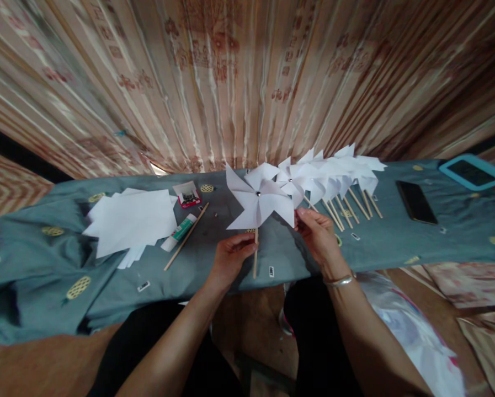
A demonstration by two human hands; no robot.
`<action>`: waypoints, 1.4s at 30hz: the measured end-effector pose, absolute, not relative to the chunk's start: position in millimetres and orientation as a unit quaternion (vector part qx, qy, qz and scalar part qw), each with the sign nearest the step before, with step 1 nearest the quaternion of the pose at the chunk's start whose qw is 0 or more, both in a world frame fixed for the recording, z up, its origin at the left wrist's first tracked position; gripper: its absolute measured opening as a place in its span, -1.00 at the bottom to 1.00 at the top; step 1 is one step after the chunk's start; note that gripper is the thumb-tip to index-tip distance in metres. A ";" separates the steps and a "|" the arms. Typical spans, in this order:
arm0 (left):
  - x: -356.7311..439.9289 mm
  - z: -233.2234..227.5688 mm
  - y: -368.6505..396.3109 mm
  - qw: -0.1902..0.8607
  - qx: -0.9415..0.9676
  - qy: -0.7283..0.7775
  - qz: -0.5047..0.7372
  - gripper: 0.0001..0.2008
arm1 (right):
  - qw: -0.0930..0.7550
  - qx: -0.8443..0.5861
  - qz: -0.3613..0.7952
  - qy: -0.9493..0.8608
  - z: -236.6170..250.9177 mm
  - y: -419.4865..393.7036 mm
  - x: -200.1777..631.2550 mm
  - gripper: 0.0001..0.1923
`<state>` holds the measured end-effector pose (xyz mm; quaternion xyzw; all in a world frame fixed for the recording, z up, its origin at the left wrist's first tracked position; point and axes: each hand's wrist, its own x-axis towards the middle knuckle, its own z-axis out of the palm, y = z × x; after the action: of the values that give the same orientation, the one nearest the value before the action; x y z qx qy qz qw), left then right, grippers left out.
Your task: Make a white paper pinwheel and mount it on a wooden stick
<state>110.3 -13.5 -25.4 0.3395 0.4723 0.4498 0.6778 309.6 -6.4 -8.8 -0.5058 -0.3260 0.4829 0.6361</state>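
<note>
White paper folded into a pinwheel (259, 197), pinned at its centre by a small silver pin and mounted on a thin wooden stick, stands upright in front of me over the near edge of the grey-green cloth-covered table (44, 264). My left hand (230, 258) has its fingers closed around the stick just below the paper blades. My right hand (318, 234) pinches the tip of the lower right blade between thumb and fingertips; a silver bangle sits on that wrist.

Just behind and to the right lies a row of finished white paper pinwheels on wooden sticks (338, 179), overlapping each other on the cloth. To the left, a loose pile of white paper squares (127, 220) is spread out, and beside it lie a white and green glue tube (180, 232), a bare wooden stick (186, 237) and a small open red box of pins (188, 195). Farther right, well apart from my hands, a black phone (416, 202) lies flat, with a blue-cased tablet (473, 172) beyond it.
</note>
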 end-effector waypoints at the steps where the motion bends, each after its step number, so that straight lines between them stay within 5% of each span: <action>1: 110.4 -25.8 -13.6 0.676 0.338 0.475 0.449 -0.70 | 0.634 -0.505 0.486 -0.328 -9.0 -7.1 308.8 -0.69; 42: 119.5 -11.4 -17.9 0.690 0.356 0.411 0.478 -0.70 | 0.527 -0.517 0.456 -0.497 0.6 -30.5 262.0 -0.66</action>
<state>119.5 -17.9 -11.4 0.3561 0.4105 0.4775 0.6904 262.0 -30.5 0.6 -0.5170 -0.4968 0.4562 0.5270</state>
